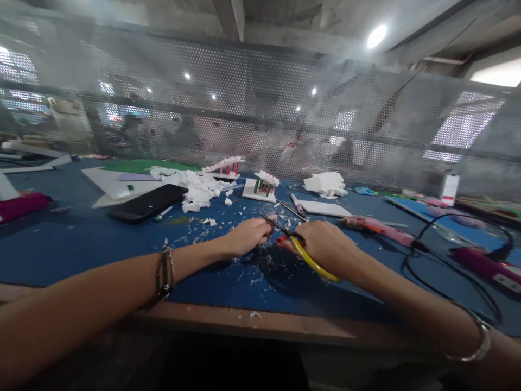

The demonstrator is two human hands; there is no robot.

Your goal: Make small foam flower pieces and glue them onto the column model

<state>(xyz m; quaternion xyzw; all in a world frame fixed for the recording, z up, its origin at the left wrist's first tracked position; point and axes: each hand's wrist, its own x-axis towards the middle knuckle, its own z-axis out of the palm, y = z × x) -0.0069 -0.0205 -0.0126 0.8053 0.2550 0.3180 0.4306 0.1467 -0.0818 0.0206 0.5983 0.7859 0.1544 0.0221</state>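
Note:
My right hand [328, 247] grips a pair of scissors [310, 260] with a yellow handle; a red part shows under the fingers. The dark blades point left, toward my left hand [249, 237]. Its fingers are pinched together around a small pale pink piece [272, 216], which sits right by the blade tips. I cannot make out exactly what this piece is. White shavings [252, 279] are scattered on the blue tabletop [195, 288] below both hands. Just beyond stands a small model [265, 184] with green posts and a pink-and-white top on a white base.
A black phone [148, 202] lies left, beside crumpled white paper [197, 187]. A second model [228, 165] with red posts stands behind. At right are a pink-wrapped tool [380, 229], a looping black cable [423, 274] and a white block [323, 208]. A perforated metal screen [244, 98] rises behind the table.

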